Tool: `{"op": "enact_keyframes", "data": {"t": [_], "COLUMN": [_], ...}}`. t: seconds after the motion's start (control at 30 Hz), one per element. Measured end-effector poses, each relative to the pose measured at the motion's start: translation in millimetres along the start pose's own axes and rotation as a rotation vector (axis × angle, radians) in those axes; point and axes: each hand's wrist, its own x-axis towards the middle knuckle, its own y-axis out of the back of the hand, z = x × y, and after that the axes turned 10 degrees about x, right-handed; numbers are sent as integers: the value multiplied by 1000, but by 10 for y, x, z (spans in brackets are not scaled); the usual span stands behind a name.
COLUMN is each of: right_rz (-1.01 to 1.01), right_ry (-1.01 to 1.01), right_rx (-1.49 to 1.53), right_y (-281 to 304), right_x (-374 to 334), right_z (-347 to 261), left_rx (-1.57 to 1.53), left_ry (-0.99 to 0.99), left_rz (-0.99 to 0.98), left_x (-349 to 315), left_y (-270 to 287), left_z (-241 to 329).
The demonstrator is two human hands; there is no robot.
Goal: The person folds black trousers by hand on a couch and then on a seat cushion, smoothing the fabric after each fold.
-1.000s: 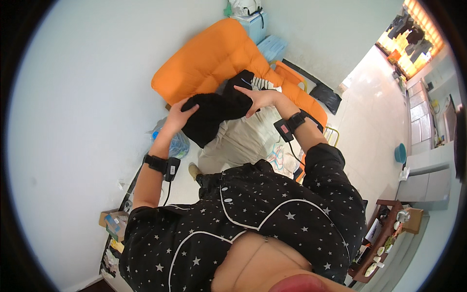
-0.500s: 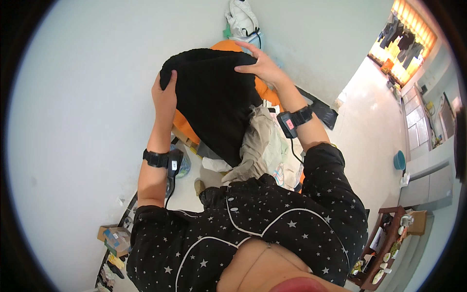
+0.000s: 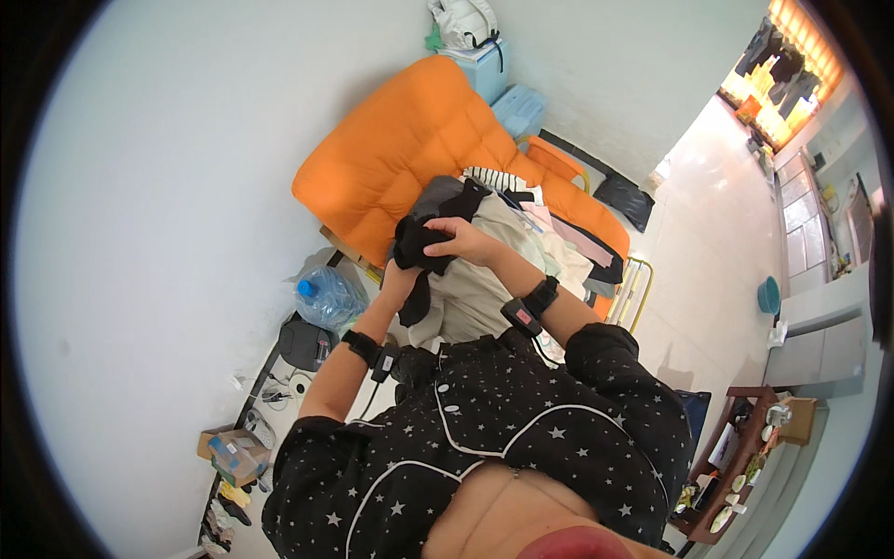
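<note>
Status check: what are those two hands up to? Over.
Right hand gripping bunched black cloth. Left hand against its lower side, grip hidden. Clothes pile close by, on orange sofa.

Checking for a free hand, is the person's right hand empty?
No, the right hand has its thumb and fingers closed on a bunched soft black cloth.

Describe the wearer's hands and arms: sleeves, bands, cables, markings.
Left hand and right hand: no gloves. Each forearm wears a black strap with a small black box and a thin cable. The right box has a pinkish label. Loose black sleeves with pale stars end near the elbows.
</note>
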Motion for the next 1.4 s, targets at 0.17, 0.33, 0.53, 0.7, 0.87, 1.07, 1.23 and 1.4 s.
{"op": "enact_keyframes", "data": {"t": [0.17, 0.33, 0.53, 0.7, 0.87, 1.07, 1.23, 1.4], "right_rz": [62, 132, 559, 506, 454, 326, 345, 543], "right_ry": [-46, -316, -428, 158, 276, 407, 565, 651], "right_rx": [-6, -836, -866, -632, 132, 157, 110, -74], "right_y": [443, 631, 292, 346, 486, 245, 180, 45], "right_x": [133, 268, 1021, 1889, 2778, 3334, 3224, 2562], "right_z": [540, 1672, 1876, 2142, 1873, 843, 190, -232], "left_rx": [-252, -660, -795, -730, -496, -638, -771, -708], "left_ry": [115, 295, 338, 215, 251, 133, 132, 18], "left_rz": [160, 190, 105, 59, 151, 6, -196, -327], "left_x": [114, 281, 256, 297, 501, 775, 961, 1082], "left_y": [199, 575, 1090, 1546, 2077, 2602, 2680, 2464], "left_z": [-37, 265, 537, 574, 935, 571, 608, 697]}}
